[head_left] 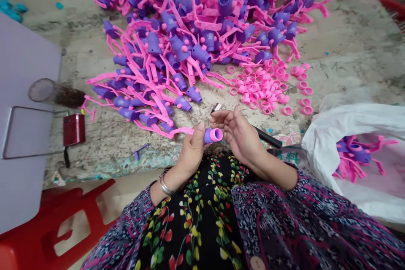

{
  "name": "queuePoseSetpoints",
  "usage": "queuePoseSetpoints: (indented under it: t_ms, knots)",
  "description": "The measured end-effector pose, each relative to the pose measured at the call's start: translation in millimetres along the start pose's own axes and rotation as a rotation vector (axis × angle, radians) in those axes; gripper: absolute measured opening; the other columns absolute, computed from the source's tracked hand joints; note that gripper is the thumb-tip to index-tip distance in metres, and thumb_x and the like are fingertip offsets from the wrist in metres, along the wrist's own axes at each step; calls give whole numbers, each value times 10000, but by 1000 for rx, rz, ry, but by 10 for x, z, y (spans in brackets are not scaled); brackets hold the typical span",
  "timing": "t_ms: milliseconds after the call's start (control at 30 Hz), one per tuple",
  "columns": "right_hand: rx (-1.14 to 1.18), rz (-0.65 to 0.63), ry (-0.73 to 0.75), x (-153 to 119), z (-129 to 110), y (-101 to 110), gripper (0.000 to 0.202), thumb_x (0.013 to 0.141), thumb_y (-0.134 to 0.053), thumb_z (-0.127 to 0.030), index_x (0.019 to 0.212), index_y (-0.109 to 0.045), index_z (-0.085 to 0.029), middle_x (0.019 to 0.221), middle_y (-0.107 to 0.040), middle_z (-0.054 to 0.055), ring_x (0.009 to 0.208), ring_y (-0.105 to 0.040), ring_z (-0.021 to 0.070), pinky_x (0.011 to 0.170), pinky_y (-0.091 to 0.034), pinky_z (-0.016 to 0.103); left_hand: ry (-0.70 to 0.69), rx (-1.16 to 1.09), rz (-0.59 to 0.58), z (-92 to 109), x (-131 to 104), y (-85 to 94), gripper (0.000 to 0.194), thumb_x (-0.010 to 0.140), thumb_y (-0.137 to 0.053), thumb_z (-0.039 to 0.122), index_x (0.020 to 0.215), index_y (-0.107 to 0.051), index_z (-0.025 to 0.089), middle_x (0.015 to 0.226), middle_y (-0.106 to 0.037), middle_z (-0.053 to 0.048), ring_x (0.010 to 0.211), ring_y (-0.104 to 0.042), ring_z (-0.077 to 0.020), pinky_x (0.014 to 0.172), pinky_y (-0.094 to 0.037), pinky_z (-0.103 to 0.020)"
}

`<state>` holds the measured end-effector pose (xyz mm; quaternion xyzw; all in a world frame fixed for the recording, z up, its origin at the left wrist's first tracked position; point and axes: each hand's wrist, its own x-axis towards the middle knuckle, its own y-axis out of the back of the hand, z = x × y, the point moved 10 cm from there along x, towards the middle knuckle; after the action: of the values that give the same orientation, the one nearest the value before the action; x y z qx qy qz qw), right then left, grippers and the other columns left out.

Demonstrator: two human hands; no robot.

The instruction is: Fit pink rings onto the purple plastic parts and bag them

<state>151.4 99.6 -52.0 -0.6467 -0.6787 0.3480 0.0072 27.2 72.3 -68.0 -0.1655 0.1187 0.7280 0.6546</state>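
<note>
My left hand (192, 150) grips a purple and pink plastic part (209, 136); a pink ring sits around its open end, which points right. Beside it my right hand (241, 135) is open, palm turned toward the part, fingers slightly curled and apart. Behind my right hand lies a tool with a black handle (268, 138) and a shiny metal head (217, 107). Loose pink rings (265, 86) are heaped beyond my right hand. A large pile of purple and pink parts (180, 48) covers the back and middle of the table.
On the right, a white bag (319, 128) holds similar parts. A brown-filled glass jar (68, 95) and a dark red box-like object (74, 129) lie at left, near a metal wire frame (28, 109). A red plastic stool (47, 223) stands at lower left.
</note>
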Motion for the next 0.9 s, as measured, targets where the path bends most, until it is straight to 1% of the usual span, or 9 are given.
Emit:
queuePoseSetpoints:
  t_ms: [100, 200, 333, 500, 567, 600, 667, 833, 900]
  knots:
    - [51, 31, -18, 33, -10, -60, 553, 873, -452, -687, 814, -697, -195, 803, -674, 29, 759, -605, 142, 748, -473, 284, -179, 172, -50, 191, -28, -47, 466, 870, -468, 637, 801, -575, 189, 711, -587, 4, 653, -527, -137, 597, -446, -255]
    - [131, 27, -29, 65, -8, -210, 547, 867, -466, -683, 786, -687, -189, 793, -692, 36, 787, -629, 150, 789, -485, 295, -352, 327, -8, 372, -94, -27, 389, 896, -488, 567, 858, -591, 194, 740, -617, 5, 675, -552, -145, 646, -444, -274]
    - [197, -100, -91, 39, 66, -469, 571, 850, -464, -706, 824, -698, -185, 847, -726, 52, 804, -658, 158, 834, -495, 315, -486, 468, 90, 511, -193, 33, 331, 907, -503, 514, 889, -602, 199, 757, -641, 11, 655, -584, -139, 640, -450, -270]
    - [249, -286, -153, -39, 86, -694, 663, 855, -372, -752, 861, -710, -182, 841, -738, 65, 794, -678, 170, 835, -511, 327, -616, 541, 206, 650, -301, 89, 345, 924, -468, 507, 874, -599, 192, 789, -653, -7, 731, -629, -157, 694, -488, -288]
    - [251, -321, -143, -66, 64, -742, 663, 875, -351, -735, 853, -709, -177, 827, -738, 67, 778, -681, 166, 829, -516, 322, -702, 531, 211, 713, -352, 68, 374, 944, -417, 511, 856, -596, 194, 781, -651, -9, 740, -630, -157, 708, -496, -295]
    - [251, -311, -125, -71, 49, -740, 648, 887, -354, -716, 846, -706, -173, 821, -737, 66, 774, -681, 162, 828, -518, 315, -733, 514, 211, 733, -372, 62, 397, 956, -381, 511, 840, -595, 198, 771, -649, -9, 735, -627, -155, 706, -497, -296]
    - [249, -265, -84, -75, 26, -711, 610, 904, -375, -681, 831, -694, -167, 808, -732, 63, 767, -679, 155, 811, -522, 300, -746, 469, 212, 735, -386, 62, 433, 975, -320, 499, 815, -596, 205, 740, -640, -6, 724, -619, -153, 703, -495, -301]
    - [236, -188, -67, -68, 54, -651, 506, 926, -389, -633, 856, -624, -191, 768, -722, 46, 696, -668, 142, 722, -532, 282, -552, 361, 203, 570, -303, 66, 460, 984, -290, 487, 732, -562, 214, 695, -611, -5, 707, -591, -154, 703, -472, -306]
    - [237, -185, -68, -61, 69, -642, 448, 944, -382, -595, 897, -598, -205, 771, -724, 38, 682, -665, 139, 710, -533, 281, -522, 303, 223, 539, -300, 76, 478, 974, -297, 516, 685, -531, 216, 689, -595, -8, 700, -577, -158, 692, -461, -305]
